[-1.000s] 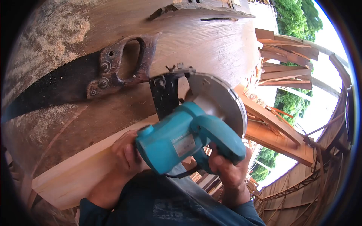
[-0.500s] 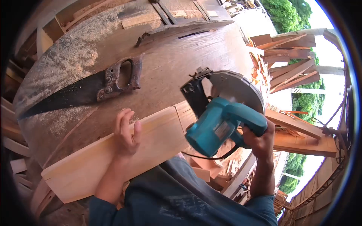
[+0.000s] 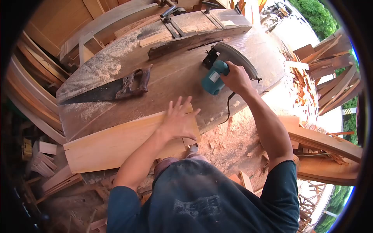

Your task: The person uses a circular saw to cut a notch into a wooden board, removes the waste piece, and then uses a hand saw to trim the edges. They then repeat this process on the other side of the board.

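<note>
My right hand (image 3: pixel 237 79) is wrapped round the handle of a teal circular saw (image 3: pixel 211 80), which sits on the far right part of the wooden worktable (image 3: pixel 167 83). A black cord trails from the saw over the near edge. My left hand (image 3: pixel 178 119), fingers spread wide, is over the right end of a pale wooden board (image 3: pixel 116 140) along the table's near edge. A line crosses the board close to that hand. Left of the circular saw lies a handsaw (image 3: pixel 134 83) with a worn wooden handle, its dark blade pointing left.
A long rough strip of wood (image 3: pixel 198 39) lies across the back of the table, near metal clamps (image 3: pixel 171 23). Sawdust (image 3: pixel 105 60) covers the left side. Stacked timber (image 3: pixel 326 139) stands at the right, with offcuts (image 3: pixel 44 159) on the left floor.
My right hand has taken the circular saw away from me, from above the board down to the far tabletop. My left hand has shifted right along the board and spread its fingers.
</note>
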A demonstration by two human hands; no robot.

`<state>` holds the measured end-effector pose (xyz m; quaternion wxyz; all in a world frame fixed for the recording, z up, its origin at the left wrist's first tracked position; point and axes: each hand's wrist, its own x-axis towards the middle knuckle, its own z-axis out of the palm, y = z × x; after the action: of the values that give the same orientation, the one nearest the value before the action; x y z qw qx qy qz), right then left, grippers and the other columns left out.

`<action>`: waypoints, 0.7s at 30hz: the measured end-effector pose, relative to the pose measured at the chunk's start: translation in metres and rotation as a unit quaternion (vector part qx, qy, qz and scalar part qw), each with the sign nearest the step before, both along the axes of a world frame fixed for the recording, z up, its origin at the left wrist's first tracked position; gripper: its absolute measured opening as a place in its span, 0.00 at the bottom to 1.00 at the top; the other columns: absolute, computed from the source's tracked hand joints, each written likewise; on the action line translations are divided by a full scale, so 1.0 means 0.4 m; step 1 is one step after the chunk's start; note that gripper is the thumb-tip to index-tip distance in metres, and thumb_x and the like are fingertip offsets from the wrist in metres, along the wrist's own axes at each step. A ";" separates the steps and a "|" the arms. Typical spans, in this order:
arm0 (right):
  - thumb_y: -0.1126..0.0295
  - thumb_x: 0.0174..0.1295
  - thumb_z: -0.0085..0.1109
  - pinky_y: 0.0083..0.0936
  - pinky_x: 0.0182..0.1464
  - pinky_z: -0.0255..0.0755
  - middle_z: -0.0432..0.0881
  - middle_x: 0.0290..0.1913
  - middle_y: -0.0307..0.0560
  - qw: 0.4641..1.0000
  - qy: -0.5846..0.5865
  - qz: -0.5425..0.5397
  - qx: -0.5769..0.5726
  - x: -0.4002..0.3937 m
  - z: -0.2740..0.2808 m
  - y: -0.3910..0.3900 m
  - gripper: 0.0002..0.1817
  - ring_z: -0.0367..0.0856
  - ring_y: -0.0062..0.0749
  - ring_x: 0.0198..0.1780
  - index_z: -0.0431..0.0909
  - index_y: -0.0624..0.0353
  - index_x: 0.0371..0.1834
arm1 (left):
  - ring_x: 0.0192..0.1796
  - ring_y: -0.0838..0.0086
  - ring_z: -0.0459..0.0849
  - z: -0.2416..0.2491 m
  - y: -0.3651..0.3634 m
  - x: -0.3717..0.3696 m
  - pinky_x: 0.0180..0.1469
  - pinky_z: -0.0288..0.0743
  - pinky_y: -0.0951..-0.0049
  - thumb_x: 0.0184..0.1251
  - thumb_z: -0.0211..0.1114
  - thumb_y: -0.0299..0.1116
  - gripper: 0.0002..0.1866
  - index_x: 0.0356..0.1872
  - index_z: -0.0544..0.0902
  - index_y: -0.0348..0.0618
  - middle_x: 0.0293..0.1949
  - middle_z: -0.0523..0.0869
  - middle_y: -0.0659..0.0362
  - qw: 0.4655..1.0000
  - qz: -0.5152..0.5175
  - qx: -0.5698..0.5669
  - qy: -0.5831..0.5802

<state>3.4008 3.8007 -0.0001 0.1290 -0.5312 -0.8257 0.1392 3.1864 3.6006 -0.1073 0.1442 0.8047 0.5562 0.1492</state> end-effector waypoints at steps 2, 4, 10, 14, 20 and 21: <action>0.62 0.57 0.66 0.50 0.46 0.79 0.87 0.36 0.61 1.000 -0.003 -0.006 -0.019 -0.012 0.002 -0.012 0.14 0.85 0.60 0.44 0.81 0.54 0.45 | 0.77 0.38 0.57 0.014 0.034 0.047 0.76 0.51 0.35 0.35 0.75 0.75 0.52 0.66 0.80 0.60 0.80 0.58 0.48 0.991 -0.050 -0.071 0.105; 0.62 0.57 0.65 0.52 0.45 0.79 0.86 0.35 0.61 1.000 0.002 0.004 -0.015 -0.009 -0.014 -0.023 0.14 0.85 0.61 0.43 0.80 0.53 0.45 | 0.76 0.37 0.58 0.016 0.047 0.049 0.75 0.53 0.36 0.33 0.77 0.73 0.50 0.61 0.82 0.57 0.79 0.60 0.48 0.987 -0.062 -0.108 0.098; 0.60 0.55 0.76 0.38 0.63 0.72 0.76 0.64 0.53 0.980 0.064 0.038 0.183 0.026 -0.010 -0.134 0.36 0.76 0.49 0.63 0.74 0.59 0.67 | 0.70 0.43 0.66 0.061 0.040 0.024 0.68 0.65 0.47 0.37 0.83 0.59 0.37 0.48 0.85 0.49 0.71 0.70 0.52 0.996 -0.040 -0.067 -0.050; 0.52 0.59 0.74 0.45 0.62 0.75 0.77 0.63 0.66 0.949 0.234 0.048 -0.207 0.073 -0.050 -0.403 0.38 0.79 0.60 0.61 0.72 0.64 0.67 | 0.62 0.49 0.76 0.118 -0.003 0.045 0.62 0.72 0.56 0.48 0.81 0.48 0.26 0.46 0.84 0.47 0.60 0.80 0.53 0.989 0.061 -0.038 -0.129; 0.64 0.60 0.72 0.31 0.47 0.78 0.88 0.40 0.53 0.884 0.227 0.013 -0.409 0.219 -0.176 -0.579 0.21 0.87 0.34 0.44 0.83 0.61 0.54 | 0.38 0.67 0.85 0.089 -0.170 0.128 0.46 0.79 0.67 0.63 0.75 0.37 0.18 0.50 0.83 0.40 0.43 0.87 0.55 0.924 0.029 -0.209 -0.320; 0.65 0.60 0.72 0.30 0.46 0.78 0.88 0.40 0.52 0.877 0.234 0.016 -0.419 0.238 -0.188 -0.592 0.20 0.86 0.32 0.43 0.84 0.61 0.53 | 0.38 0.69 0.85 0.093 -0.184 0.136 0.45 0.79 0.68 0.63 0.74 0.35 0.18 0.51 0.83 0.40 0.43 0.88 0.56 0.915 0.040 -0.206 -0.345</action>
<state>3.4960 3.5640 -0.0753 0.0819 -0.4746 -0.6441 0.5943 3.2408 3.5270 -0.0701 0.4832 0.6328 0.5223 0.3054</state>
